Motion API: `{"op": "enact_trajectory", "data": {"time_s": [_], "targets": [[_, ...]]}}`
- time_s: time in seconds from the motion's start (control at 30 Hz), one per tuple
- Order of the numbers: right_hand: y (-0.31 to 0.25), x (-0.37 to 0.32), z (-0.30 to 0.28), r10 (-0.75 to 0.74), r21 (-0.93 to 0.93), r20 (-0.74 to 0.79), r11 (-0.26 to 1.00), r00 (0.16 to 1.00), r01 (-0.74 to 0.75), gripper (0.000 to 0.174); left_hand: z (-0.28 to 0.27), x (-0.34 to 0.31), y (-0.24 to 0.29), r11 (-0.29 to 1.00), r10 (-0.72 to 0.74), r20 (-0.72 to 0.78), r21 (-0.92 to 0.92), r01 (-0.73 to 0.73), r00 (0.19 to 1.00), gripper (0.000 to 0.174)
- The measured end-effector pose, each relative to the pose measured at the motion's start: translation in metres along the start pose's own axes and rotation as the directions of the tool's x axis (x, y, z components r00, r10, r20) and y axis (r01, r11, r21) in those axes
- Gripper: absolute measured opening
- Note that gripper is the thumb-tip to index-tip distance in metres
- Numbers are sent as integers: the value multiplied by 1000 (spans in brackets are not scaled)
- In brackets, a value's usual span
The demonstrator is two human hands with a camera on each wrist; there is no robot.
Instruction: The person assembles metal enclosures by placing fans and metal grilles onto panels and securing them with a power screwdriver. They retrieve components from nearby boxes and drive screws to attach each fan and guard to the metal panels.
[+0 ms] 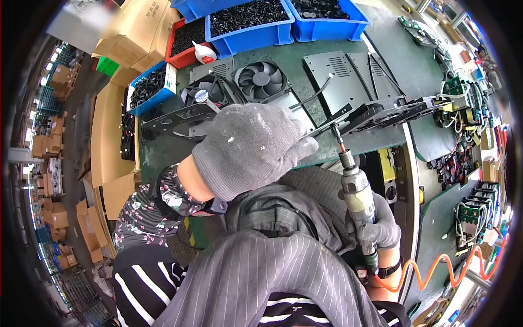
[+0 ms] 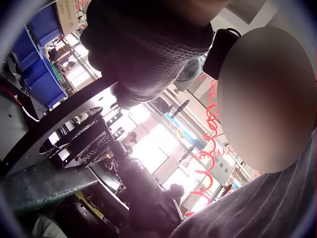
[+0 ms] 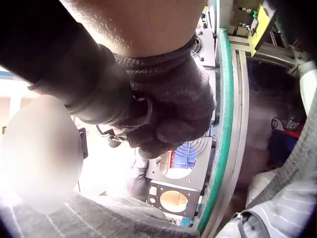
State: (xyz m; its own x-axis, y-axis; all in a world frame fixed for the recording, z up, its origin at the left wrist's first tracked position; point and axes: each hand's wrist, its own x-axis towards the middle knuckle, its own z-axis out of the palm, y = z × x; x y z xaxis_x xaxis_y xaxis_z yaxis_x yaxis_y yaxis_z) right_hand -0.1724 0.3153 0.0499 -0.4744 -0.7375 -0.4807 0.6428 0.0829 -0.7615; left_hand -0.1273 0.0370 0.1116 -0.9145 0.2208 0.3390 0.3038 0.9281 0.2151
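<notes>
1. One gloved right hand [image 1: 381, 223] is clamped round one driver [image 1: 358, 199], its bit at the panel's [image 1: 381, 113] near edge.
2. One gloved left hand [image 1: 250, 150] pinches the panel's edge.
3. That single panel, dark and metallic, is held tilted above the bench [image 1: 354, 144].
4. Only the right wrist view clearly shows wire rings [image 3: 194, 148] across a round opening.
5. Farther: two black fans [image 1: 260, 79], then one red bin [image 1: 188, 43].

Two gloved hands [image 1: 250, 150], one driver [image 1: 359, 201] — and on the desk [image 1: 297, 54], three large blue bins [image 1: 250, 41], one small blue box [image 1: 155, 101], one red bin [image 1: 185, 59], two plainly visible fans [image 1: 261, 78], one bottle [image 1: 205, 53].
</notes>
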Motion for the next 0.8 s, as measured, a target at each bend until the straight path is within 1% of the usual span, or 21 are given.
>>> {"op": "enact_trajectory", "data": {"time_s": [0.03, 0.1, 0.13, 0.17, 0.2, 0.23, 0.3, 0.37, 0.43, 0.5, 0.53, 0.57, 0.6, 0.67, 0.7, 0.77, 0.8], "targets": [[0, 0, 1, 12, -10, 7, 1000, 1000, -12, 88, 0, -2, -1, 1000, 0, 4, -1, 0, 1000, 24], [-1, 2, 2, 20, -23, 15, 1000, 1000, -20, 88, -2, -4, -7, 991, -60, 48, -115, 65, 997, 26], [-1, 4, 5, 8, -17, 4, 1000, 1000, -8, 88, 2, -8, -12, 992, -58, 46, -113, 63, 997, 26], [-1, 7, 5, -6, -13, -5, 1000, 1000, 6, 87, 9, -13, -19, 954, -64, -47, -297, 47, 997, 28], [0, 10, 5, -15, -1, -4, 1000, 1000, 15, 84, 11, -17, -25, 884, -86, -139, -467, 11, 987, 29], [3, 13, 5, -18, -3, 0, 1000, 1000, 18, 84, 1, -22, -30, 887, -85, -142, -462, 10, 986, 29], [5, 19, 5, -63, -28, -18, 998, 998, 62, 93, -33, -35, -35, 930, -164, -75, -346, 129, 984, 28], [0, 22, 6, -57, -28, -37, 998, 998, 56, 92, -69, -37, -30, 959, -259, -68, -141, 248, 964, 22], [-1, 22, 6, -50, 3, -70, 999, 996, 51, 93, -100, -30, -38, 895, -391, -46, -249, 369, 919, 19], [-1, 23, 7, -57, -27, -87, 998, 995, 54, 95, -110, -14, -76, 925, -350, 48, -142, 354, 935, 21], [-3, 23, 10, -43, -38, -109, 999, 993, 39, 95, -120, 4, -83, 829, -488, 309, -129, 544, 816, 26], [-4, 21, 12, -28, -46, -132, 999, 991, 22, 95, -112, 4, -122, 901, -340, 400, -122, 417, 851, 28], [-6, 19, 10, 10, -22, -96, 1000, 995, -12, 82, -106, 10, -153, 882, -325, 576, -102, 460, 750, 32], [-10, 17, 19, 20, -16, -108, 1000, 994, -22, 82, -94, 33, -171, 907, -374, 712, 148, 394, 594, 39], [-12, 16, 22, 35, -7, -123, 999, 992, -36, 82, -84, 43, -177, 909, -369, 709, 139, 394, 600, 39], [-13, 12, 25, 61, -4, -153, 998, 986, -63, 84, -59, 60, -184, 927, -369, 761, 261, 269, 533, 48], [-14, 11, 28, 67, 3, -169, 998, 983, -68, 84, -48, 66, -184, 942, -335, 710, 252, 221, 619, 49]]}}
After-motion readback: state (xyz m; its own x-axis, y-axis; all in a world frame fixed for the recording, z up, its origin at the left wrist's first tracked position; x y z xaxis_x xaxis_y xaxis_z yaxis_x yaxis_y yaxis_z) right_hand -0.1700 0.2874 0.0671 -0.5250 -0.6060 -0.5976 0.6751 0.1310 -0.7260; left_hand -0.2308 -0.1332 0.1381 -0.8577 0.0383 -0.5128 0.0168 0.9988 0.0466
